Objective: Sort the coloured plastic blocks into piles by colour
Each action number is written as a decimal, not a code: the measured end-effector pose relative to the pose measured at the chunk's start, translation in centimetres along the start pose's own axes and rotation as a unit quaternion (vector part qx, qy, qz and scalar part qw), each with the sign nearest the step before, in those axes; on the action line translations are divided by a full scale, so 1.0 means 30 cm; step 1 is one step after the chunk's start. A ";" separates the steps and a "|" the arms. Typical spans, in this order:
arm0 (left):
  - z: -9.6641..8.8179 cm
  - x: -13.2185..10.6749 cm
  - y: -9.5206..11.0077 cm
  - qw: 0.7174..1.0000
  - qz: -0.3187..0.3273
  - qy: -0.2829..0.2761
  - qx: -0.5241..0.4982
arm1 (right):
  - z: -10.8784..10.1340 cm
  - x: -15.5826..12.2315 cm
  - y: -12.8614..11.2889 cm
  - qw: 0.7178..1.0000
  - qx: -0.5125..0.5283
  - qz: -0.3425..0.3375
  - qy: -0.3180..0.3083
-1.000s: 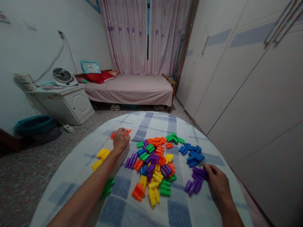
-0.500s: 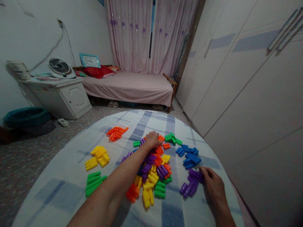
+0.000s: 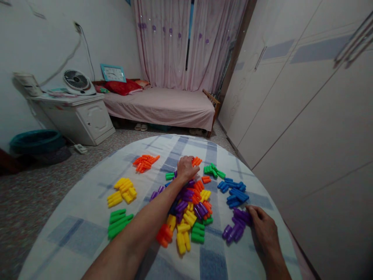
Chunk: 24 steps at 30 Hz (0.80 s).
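Note:
My left hand is closed over the far part of a mixed heap, its fingers on orange plastic building blocks. Beneath my wrist and forearm lie purple blocks, yellow blocks and green blocks of the same heap, partly hidden. At the right, my right hand has its fingers curled against a purple block at the edge of a small purple pile. The blocks look like short rounded tubes joined side by side.
Sorted piles ring the heap: orange, yellow and green at left, green and blue at right. They lie on a round table with a checked cloth. A bed and wardrobe stand beyond.
My left hand has shifted slightly away from me, and the orange blocks at its fingers have moved with it. The right hand stays by the purple pile. The camera view has turned slightly.

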<state>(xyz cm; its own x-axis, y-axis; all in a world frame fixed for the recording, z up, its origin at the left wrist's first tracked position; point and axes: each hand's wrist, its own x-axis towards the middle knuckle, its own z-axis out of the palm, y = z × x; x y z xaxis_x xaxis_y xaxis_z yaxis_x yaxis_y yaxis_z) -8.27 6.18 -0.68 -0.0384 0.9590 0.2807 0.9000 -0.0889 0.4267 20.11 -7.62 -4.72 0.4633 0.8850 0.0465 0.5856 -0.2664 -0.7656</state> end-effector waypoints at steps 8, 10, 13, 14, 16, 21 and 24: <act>-0.158 -0.118 -0.312 0.990 -0.052 0.091 0.096 | 0.005 0.001 0.004 1.000 0.011 -0.011 -0.002; -0.167 -0.161 -0.373 0.984 -0.059 0.077 0.147 | 0.005 0.002 0.006 1.000 0.006 -0.011 -0.001; -0.164 -0.207 -0.415 0.978 -0.061 0.049 0.196 | 0.005 0.000 0.002 1.000 0.004 -0.011 0.003; -0.164 -0.215 -0.416 0.976 -0.063 0.045 0.206 | 0.005 -0.002 -0.001 1.000 0.005 -0.011 0.004; -0.167 -0.221 -0.404 0.973 -0.062 0.046 0.216 | 0.003 -0.005 -0.007 1.000 0.004 -0.007 0.005; -0.185 -0.235 -0.322 0.989 -0.051 0.004 0.135 | -0.005 -0.012 -0.016 1.000 -0.001 -0.015 -0.008; -0.171 -0.290 -0.277 0.998 -0.047 0.023 0.041 | -0.006 -0.011 -0.011 1.000 -0.011 -0.011 -0.007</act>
<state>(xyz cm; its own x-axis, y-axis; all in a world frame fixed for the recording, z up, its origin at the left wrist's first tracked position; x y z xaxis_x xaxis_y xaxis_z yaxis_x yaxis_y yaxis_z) -17.64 -2.80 -2.26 -0.1425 0.9483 0.2837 0.9242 0.0249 0.3811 19.88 -7.89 -4.37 0.4415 0.8957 0.0536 0.6092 -0.2554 -0.7507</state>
